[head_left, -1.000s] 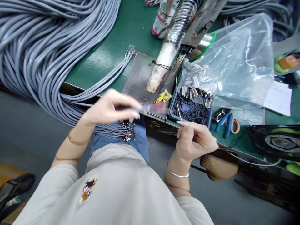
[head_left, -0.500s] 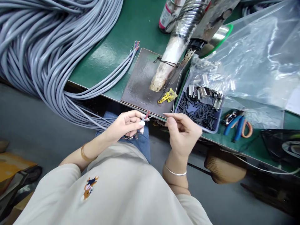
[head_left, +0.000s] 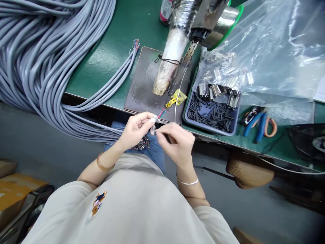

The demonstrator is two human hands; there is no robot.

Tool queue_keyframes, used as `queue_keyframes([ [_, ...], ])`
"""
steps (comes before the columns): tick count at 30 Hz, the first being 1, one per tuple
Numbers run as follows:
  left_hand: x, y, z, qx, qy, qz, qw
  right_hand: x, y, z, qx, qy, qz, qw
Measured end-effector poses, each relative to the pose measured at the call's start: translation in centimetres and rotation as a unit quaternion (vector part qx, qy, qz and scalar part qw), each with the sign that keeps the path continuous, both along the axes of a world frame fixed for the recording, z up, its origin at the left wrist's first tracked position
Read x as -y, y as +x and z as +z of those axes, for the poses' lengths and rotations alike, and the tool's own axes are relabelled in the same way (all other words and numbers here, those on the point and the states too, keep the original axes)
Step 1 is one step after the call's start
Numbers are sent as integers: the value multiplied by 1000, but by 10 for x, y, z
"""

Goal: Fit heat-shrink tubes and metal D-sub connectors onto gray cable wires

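Note:
Between its fingertips my left hand point(head_left: 137, 130) pinches a grey cable end, with thin red, green and blue wires point(head_left: 161, 113) fanning out past the fingers. My right hand point(head_left: 176, 140) is closed, thumb and forefinger pressed together beside the left fingertips; what it grips is too small to make out. Both hands are over the lap, at the front edge of the dark plate point(head_left: 142, 79). A thin white strand point(head_left: 177, 101) hangs from the metal holder point(head_left: 188, 56) down to behind my right hand. More small connectors point(head_left: 143, 144) with wires lie on the lap.
A large bundle of grey cables point(head_left: 50, 64) fills the left. On the green table point(head_left: 114, 47) are a wrapped tube point(head_left: 170, 51), a yellow clip point(head_left: 171, 101), a bin point(head_left: 186, 113) of black sleeves and connectors, a plastic bag point(head_left: 274, 61), pliers point(head_left: 261, 127) and a wire spool point(head_left: 224, 23).
My right hand has moved left, close to my left fingertips. The coloured wires now fan out above the left fingers. The view has shifted slightly.

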State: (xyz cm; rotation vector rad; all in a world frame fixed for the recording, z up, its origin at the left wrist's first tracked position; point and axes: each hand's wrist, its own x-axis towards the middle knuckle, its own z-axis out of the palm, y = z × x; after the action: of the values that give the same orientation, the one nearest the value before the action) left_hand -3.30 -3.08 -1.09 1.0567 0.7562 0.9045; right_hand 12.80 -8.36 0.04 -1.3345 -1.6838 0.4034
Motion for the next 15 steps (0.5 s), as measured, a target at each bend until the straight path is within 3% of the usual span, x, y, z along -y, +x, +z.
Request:
queue_keyframes([
  [3, -3, -10, -2, 19, -33, -61, 997, -6, 5, -4, -134, -81, -101, 982],
  [8, -4, -18, -5, 33, -52, -95, 994, -20, 9, -7, -270, -225, 21, 936],
  [15, -3, -14, -4, 36, -63, -94, 993, -20, 5, -8, -294, -227, 10, 928],
])
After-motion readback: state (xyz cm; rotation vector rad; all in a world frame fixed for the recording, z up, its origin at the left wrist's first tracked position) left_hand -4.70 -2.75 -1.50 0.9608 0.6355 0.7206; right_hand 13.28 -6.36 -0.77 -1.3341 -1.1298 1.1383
